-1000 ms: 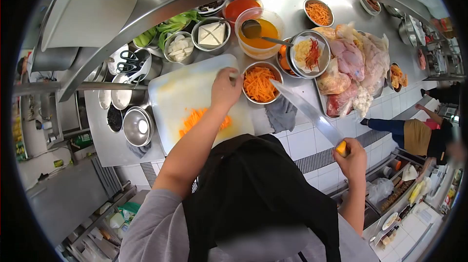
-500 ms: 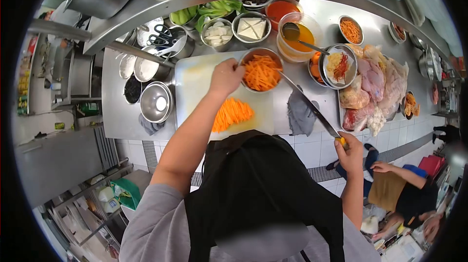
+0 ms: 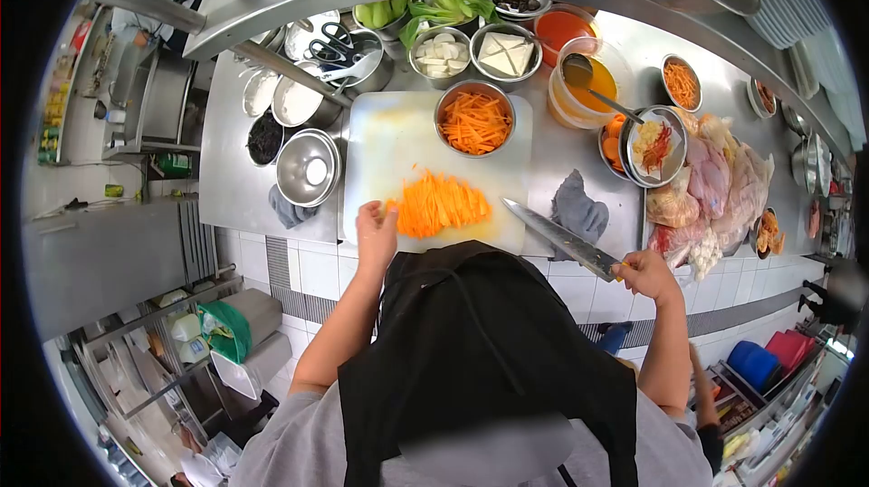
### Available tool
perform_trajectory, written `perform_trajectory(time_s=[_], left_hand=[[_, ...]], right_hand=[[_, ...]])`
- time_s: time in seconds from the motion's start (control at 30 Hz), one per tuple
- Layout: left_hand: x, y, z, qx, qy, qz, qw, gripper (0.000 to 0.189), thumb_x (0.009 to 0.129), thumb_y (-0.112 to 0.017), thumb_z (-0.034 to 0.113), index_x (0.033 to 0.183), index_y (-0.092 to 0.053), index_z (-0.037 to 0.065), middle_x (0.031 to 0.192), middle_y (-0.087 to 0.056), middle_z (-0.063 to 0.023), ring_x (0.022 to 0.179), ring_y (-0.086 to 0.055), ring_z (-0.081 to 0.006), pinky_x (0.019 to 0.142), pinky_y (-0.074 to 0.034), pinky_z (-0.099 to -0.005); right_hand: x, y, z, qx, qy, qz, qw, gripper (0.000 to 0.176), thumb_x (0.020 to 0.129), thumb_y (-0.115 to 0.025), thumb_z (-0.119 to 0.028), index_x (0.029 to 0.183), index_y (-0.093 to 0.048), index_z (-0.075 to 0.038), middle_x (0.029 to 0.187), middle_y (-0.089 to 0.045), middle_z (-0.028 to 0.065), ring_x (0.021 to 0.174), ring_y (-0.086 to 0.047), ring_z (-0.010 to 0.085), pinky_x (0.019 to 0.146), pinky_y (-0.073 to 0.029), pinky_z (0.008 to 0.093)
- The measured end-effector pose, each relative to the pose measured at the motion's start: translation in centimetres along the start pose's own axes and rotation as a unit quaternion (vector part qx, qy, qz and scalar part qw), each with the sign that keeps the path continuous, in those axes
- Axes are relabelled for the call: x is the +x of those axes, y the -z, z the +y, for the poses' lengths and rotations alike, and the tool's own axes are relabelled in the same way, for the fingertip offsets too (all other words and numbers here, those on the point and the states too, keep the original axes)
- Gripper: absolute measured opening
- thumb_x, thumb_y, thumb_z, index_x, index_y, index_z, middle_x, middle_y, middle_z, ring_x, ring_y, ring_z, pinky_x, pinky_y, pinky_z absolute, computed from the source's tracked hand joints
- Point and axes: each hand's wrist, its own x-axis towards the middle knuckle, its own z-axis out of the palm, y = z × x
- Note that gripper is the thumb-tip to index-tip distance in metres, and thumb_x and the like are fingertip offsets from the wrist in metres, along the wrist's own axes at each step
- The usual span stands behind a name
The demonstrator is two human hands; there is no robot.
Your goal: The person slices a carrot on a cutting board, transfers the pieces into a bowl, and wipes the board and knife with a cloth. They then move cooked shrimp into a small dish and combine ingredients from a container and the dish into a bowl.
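Observation:
A white cutting board (image 3: 389,138) lies on the steel counter with a fanned row of orange carrot slices (image 3: 441,204) near its front edge. My left hand (image 3: 376,226) rests at the left end of the slices, fingers on them. My right hand (image 3: 644,272) grips the yellow handle of a large knife (image 3: 559,237), whose blade points left toward the board, just above its right corner. A steel bowl of carrot strips (image 3: 474,119) stands on the board's far right corner.
Bowls of tofu (image 3: 507,52), greens (image 3: 434,9), orange sauce (image 3: 590,78) and a tray of raw chicken (image 3: 715,184) crowd the back and right. A grey cloth (image 3: 577,209) lies right of the board. Stacked empty steel bowls (image 3: 309,167) sit left. A curved steel shelf overhangs.
My left hand let go of the carrot-strip bowl, now on the board's far corner, and came down to the carrot slices. My right hand brought the knife in toward the board.

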Motion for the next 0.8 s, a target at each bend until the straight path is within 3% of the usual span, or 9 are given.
perform_trajectory(time_s=[0.07,0.1,0.17,0.33,0.4,0.43,0.5,0.6,0.8], left_hand=[[-1.6,-1.8,-0.1,-0.065,-0.006,-0.086,0.994,0.065,0.093,-0.083,0.032,0.141,-0.057,-0.004,0.137,-0.059,-0.0278,0.131,-0.054,-0.0445,0.117,-0.043,-0.0506],[-2.4,-2.3,1.2,-0.067,-0.002,-0.080,0.995,0.065,0.093,-0.083,0.032,0.141,-0.057,-0.004,0.137,-0.059,-0.0278,0.131,-0.054,-0.0445,0.117,-0.043,-0.0506],[-3.5,-3.1,3.7,0.069,-0.104,-0.066,0.990,0.074,0.091,-0.085,0.035,0.144,-0.052,-0.004,0.141,-0.055,-0.0279,0.136,-0.050,-0.0433,0.119,-0.040,-0.0511],[-4.6,-4.6,5.6,0.096,-0.166,-0.044,0.981,0.092,0.085,-0.090,0.044,0.149,-0.043,-0.004,0.145,-0.051,-0.0284,0.139,-0.045,-0.0455,0.120,-0.037,-0.0560],[-4.5,-5.0,6.0,0.096,-0.179,-0.032,0.979,0.099,0.083,-0.091,0.047,0.151,-0.041,-0.005,0.146,-0.049,-0.0295,0.140,-0.043,-0.0472,0.121,-0.036,-0.0582],[-4.5,-5.2,6.1,0.105,-0.186,-0.023,0.977,0.102,0.082,-0.092,0.049,0.152,-0.040,-0.005,0.148,-0.047,-0.0313,0.141,-0.042,-0.0491,0.121,-0.035,-0.0597],[-4.6,-5.5,6.7,0.113,-0.191,-0.013,0.975,0.106,0.081,-0.092,0.051,0.154,-0.039,-0.005,0.149,-0.044,-0.0331,0.141,-0.041,-0.0511,0.121,-0.035,-0.0612],[-4.5,-5.8,7.3,0.144,-0.185,0.004,0.972,0.110,0.080,-0.093,0.053,0.157,-0.037,-0.004,0.153,-0.037,-0.0363,0.142,-0.039,-0.0546,0.121,-0.034,-0.0626],[-2.7,-5.5,6.8,0.149,-0.230,0.019,0.962,0.105,0.083,-0.091,0.049,0.159,-0.037,0.000,0.155,-0.035,-0.0369,0.145,-0.036,-0.0566,0.121,-0.034,-0.0641]], right_hand=[[1.6,-0.1,-0.3,0.012,0.007,-0.040,0.999,0.035,0.098,-0.078,-0.033,0.088,-0.080,0.000,0.064,-0.068,0.0052,0.054,-0.063,0.0147,0.053,-0.050,0.0312],[2.7,-0.4,-0.7,0.007,0.011,-0.044,0.999,0.035,0.098,-0.078,-0.033,0.088,-0.080,0.000,0.064,-0.068,0.0052,0.054,-0.063,0.0147,0.053,-0.050,0.0312],[4.6,-1.4,-2.3,0.012,0.042,-0.100,0.994,0.035,0.099,-0.078,-0.033,0.090,-0.079,0.001,0.064,-0.068,0.0058,0.055,-0.064,0.0151,0.053,-0.051,0.0324],[7.8,-5.2,-7.3,0.001,0.100,-0.111,0.989,0.041,0.101,-0.076,-0.038,0.090,-0.079,0.001,0.065,-0.068,0.0087,0.053,-0.064,0.0158,0.054,-0.052,0.0351],[7.5,-6.1,-10.7,-0.078,0.123,-0.110,0.983,0.046,0.102,-0.072,-0.043,0.092,-0.079,0.001,0.069,-0.072,0.0151,0.060,-0.070,0.0262,0.061,-0.056,0.0411],[7.7,-6.9,-11.4,-0.079,0.123,-0.112,0.983,0.046,0.102,-0.072,-0.043,0.092,-0.079,0.001,0.069,-0.072,0.0151,0.060,-0.070,0.0262,0.061,-0.056,0.0411],[8.1,-8.4,-12.7,-0.148,0.229,-0.047,0.961,0.049,0.103,-0.068,-0.047,0.095,-0.080,0.000,0.080,-0.076,0.0214,0.077,-0.075,0.0389,0.074,-0.058,0.0492],[7.7,-9.9,-15.8,-0.168,0.218,-0.046,0.960,0.051,0.103,-0.066,-0.049,0.098,-0.081,0.000,0.090,-0.077,0.0247,0.091,-0.074,0.0462,0.084,-0.057,0.0537],[7.8,-11.3,-18.6,-0.126,0.237,-0.024,0.963,0.052,0.102,-0.067,-0.048,0.102,-0.081,0.001,0.091,-0.077,0.0267,0.091,-0.074,0.0470,0.085,-0.057,0.0540]])
